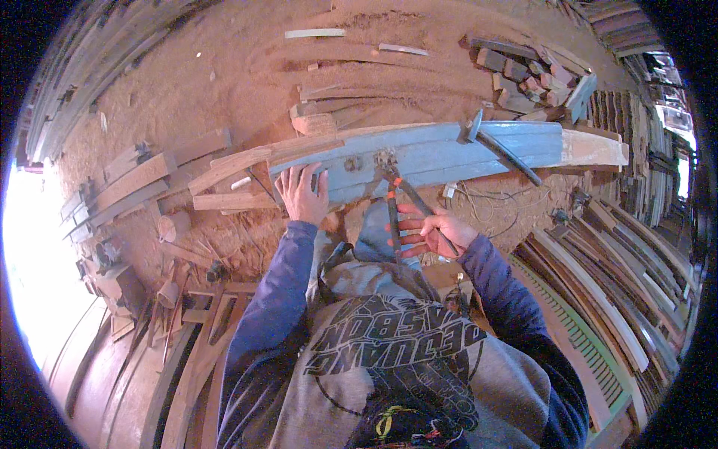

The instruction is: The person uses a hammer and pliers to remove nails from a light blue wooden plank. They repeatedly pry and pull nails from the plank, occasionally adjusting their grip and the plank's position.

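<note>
A long wooden plank painted blue [434, 150] lies across in front of me, with bare wood at both ends. My left hand [303, 194] rests on its left part, fingers stretched out and slightly spread. In my right hand [441, 230] are the handles of dark long-handled pincers [393, 213] with orange bands; the handles stand apart in a V. The jaws meet the plank near its middle, beside some dark round marks. A hammer [508, 156] lies over the plank's right part, its head at the far edge and its handle toward me.
Wood offcuts [527, 78] are heaped at the far right. Loose strips [314, 34] lie on the sawdust-covered ground beyond the plank. A cable [490, 206] coils right of my right hand. Stacked boards [621, 269] and a green slatted panel [580, 340] stand at the right; more timber [138, 179] lies left.
</note>
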`<action>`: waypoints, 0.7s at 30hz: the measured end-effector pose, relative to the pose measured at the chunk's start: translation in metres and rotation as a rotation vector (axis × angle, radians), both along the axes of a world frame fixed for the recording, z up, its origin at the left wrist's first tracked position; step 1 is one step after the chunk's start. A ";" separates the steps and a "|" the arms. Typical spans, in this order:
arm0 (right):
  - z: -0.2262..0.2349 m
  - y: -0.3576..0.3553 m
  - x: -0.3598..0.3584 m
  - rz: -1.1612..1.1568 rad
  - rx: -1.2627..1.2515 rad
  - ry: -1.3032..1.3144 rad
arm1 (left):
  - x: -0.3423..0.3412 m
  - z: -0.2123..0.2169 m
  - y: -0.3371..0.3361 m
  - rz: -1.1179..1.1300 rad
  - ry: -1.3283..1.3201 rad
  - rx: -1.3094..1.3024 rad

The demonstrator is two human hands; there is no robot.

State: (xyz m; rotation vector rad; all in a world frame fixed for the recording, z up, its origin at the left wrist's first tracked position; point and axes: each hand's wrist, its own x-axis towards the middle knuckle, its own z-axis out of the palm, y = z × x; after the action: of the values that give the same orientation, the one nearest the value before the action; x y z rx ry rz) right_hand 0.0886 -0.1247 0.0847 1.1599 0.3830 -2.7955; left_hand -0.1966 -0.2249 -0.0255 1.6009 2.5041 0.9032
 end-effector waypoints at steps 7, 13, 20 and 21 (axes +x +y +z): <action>0.006 0.020 0.005 0.025 -0.199 0.115 | 0.043 0.023 -0.008 -0.015 -0.394 -0.044; -0.006 0.036 0.014 0.079 -0.280 0.110 | 0.116 0.036 0.003 0.215 -2.008 -0.378; -0.013 0.059 0.012 0.163 -0.271 0.180 | 0.134 0.066 0.017 0.339 -2.305 -0.271; -0.012 0.059 0.009 0.154 -0.332 0.157 | 0.131 0.070 0.017 0.351 -2.359 -0.287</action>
State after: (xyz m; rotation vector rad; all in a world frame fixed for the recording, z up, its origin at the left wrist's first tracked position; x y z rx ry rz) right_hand 0.0976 -0.0662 0.0727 0.8075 0.0131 -2.6868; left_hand -0.0659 -0.2075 0.0441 -0.4170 0.8211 1.0649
